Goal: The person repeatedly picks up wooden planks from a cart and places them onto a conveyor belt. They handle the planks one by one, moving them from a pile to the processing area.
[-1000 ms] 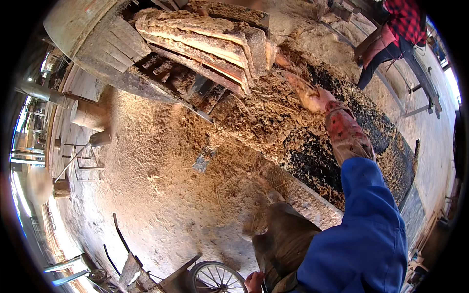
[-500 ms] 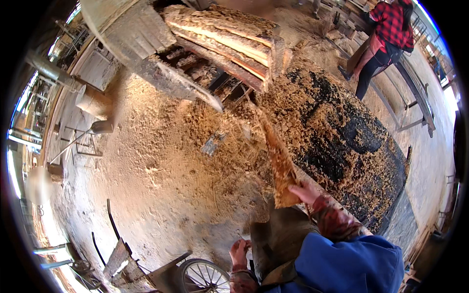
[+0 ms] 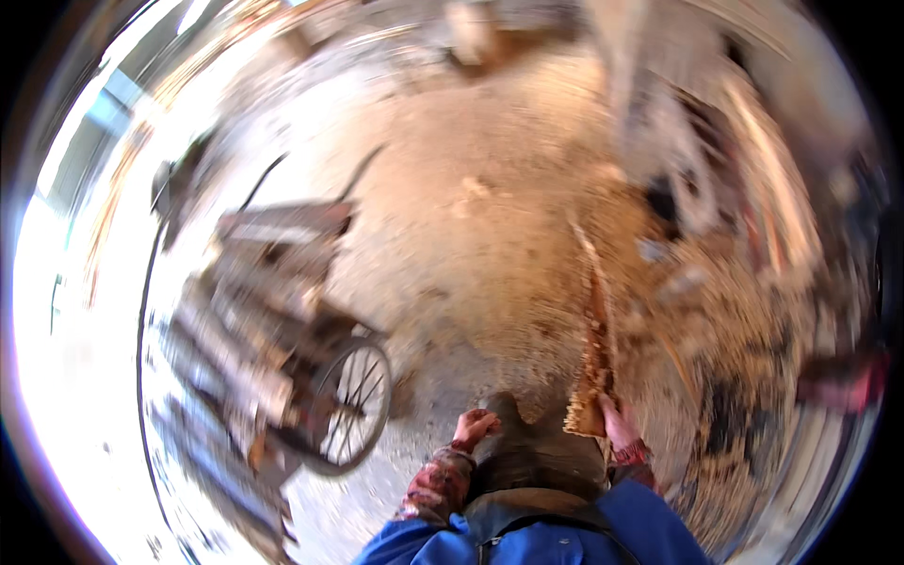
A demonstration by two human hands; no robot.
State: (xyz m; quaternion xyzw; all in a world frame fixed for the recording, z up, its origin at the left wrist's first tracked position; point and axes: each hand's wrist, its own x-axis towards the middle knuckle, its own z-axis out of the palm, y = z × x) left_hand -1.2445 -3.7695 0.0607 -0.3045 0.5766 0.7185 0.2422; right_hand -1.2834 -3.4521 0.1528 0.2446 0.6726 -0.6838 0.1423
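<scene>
My right hand [image 3: 619, 423] grips the near end of a long, tapering wood slab [image 3: 595, 330], brown with a rough, crumbly surface. The slab stretches away from me over the floor, its thin tip farthest off. My left hand [image 3: 476, 428] hangs in front of my left thigh with the fingers curled in, and nothing shows in it. Nearest to that hand is a cart's spoked wheel [image 3: 356, 407], standing apart from it to the left.
On the left, a cart carries a blurred load of wood pieces [image 3: 245, 363], with its handles [image 3: 361, 171] pointing away. A wooden structure with slats [image 3: 692, 151] stands at the far right. Wood chips [image 3: 725, 320] cover the floor on the right.
My view has swung left, bringing the loaded cart fully in and pushing the wooden structure to the right. The slab stays in my right hand, now pointing nearly straight ahead.
</scene>
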